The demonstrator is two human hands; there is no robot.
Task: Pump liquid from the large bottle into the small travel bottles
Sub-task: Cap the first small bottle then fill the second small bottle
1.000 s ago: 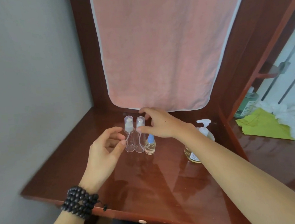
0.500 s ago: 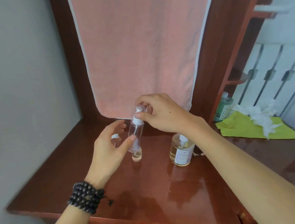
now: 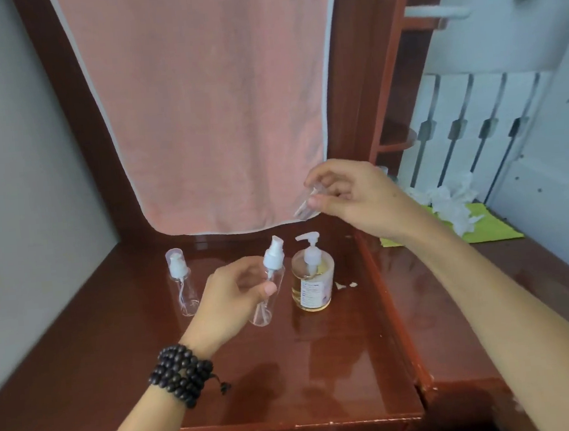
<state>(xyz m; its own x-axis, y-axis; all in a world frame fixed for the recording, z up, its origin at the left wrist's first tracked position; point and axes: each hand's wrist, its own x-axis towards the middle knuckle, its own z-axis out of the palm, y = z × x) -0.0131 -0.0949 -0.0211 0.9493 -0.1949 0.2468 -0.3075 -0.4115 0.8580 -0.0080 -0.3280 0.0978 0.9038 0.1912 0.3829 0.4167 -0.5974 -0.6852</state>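
Observation:
My left hand point(image 3: 233, 297) grips a clear, empty small travel bottle point(image 3: 268, 290) with a white pump top, tilted over the desk. My right hand point(image 3: 350, 197) is raised above and to the right, pinching that bottle's clear cap point(image 3: 304, 205). The large pump bottle point(image 3: 312, 276) with amber liquid and a white label stands just right of the held bottle. A second capped travel bottle point(image 3: 181, 282) stands upright on the left of the desk point(image 3: 324, 366).
A pink towel point(image 3: 211, 101) hangs behind the desk. A small white scrap point(image 3: 346, 285) lies right of the large bottle. To the right lie a yellow-green cloth point(image 3: 483, 225) and crumpled white tissue point(image 3: 454, 200), with white cabinet doors behind.
My right hand has pulled the clear cap off the held bottle and lifted it up to the right. My left hand keeps the bottle, now lower and nearer the large bottle.

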